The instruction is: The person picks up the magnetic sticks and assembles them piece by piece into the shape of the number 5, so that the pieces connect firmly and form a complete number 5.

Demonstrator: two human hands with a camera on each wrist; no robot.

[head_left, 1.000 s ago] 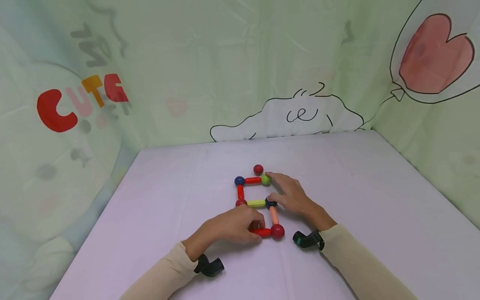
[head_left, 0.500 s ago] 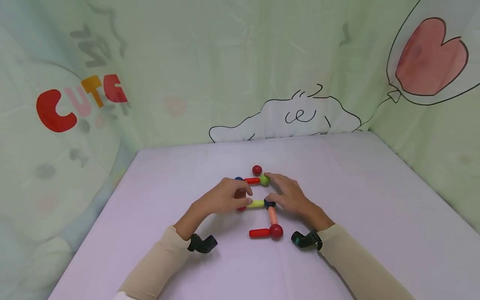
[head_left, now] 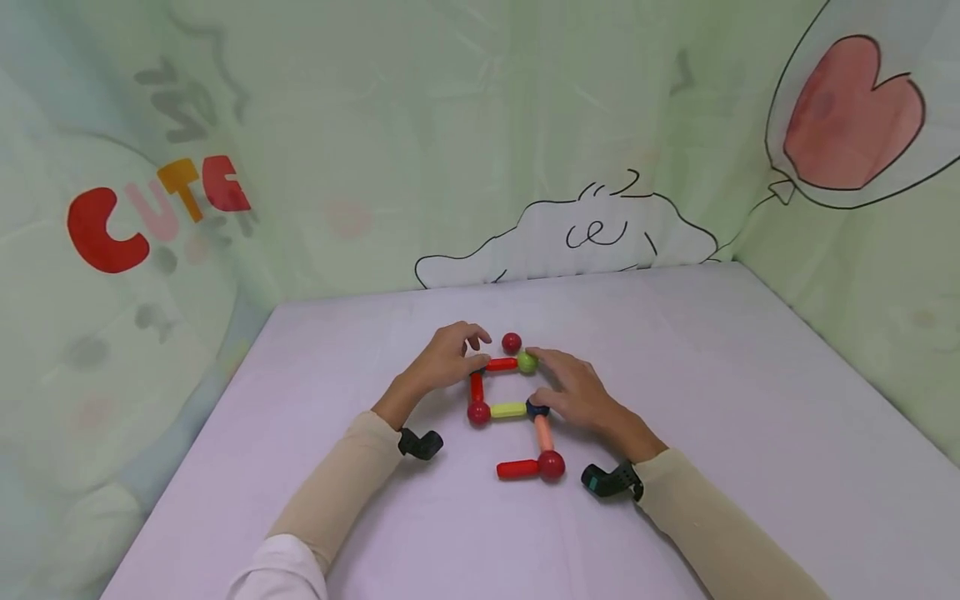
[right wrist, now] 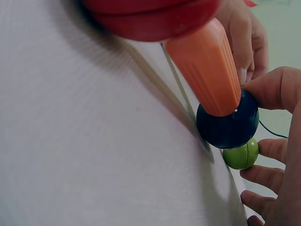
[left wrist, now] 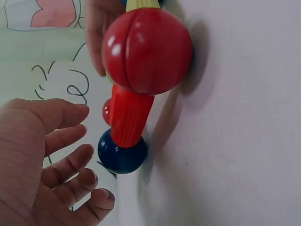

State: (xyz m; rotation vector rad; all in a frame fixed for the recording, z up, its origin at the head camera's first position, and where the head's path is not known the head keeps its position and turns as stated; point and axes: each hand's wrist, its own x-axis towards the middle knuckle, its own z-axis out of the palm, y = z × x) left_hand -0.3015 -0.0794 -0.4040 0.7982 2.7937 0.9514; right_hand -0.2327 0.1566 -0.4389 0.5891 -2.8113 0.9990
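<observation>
Magnetic sticks and balls lie joined on the table in an S-like outline. Its top has a green ball (head_left: 528, 362), a red stick (head_left: 502, 364) and a blue ball (left wrist: 122, 151). Another red stick (head_left: 477, 387) runs down to a red ball (head_left: 479, 413), then a yellow stick (head_left: 508, 410), a dark blue ball (head_left: 537, 408), an orange stick (head_left: 544, 434), a larger red ball (head_left: 551, 466) and a red stick (head_left: 518, 470). My left hand (head_left: 444, 357), fingers loosely bent, is over the top-left blue ball. With thumb on the dark blue ball and fingers at the green ball, my right hand (head_left: 576, 390) rests.
A single red ball (head_left: 512, 342) sits apart, just behind the green one. The pale tabletop (head_left: 360, 333) ends at a printed curtain (head_left: 360, 167) at the back and sides. Each wrist carries a black camera (head_left: 422, 445).
My left hand has let go of the bottom red stick and moved away from me, past the middle red ball, to the top-left corner. My right hand has stayed in place.
</observation>
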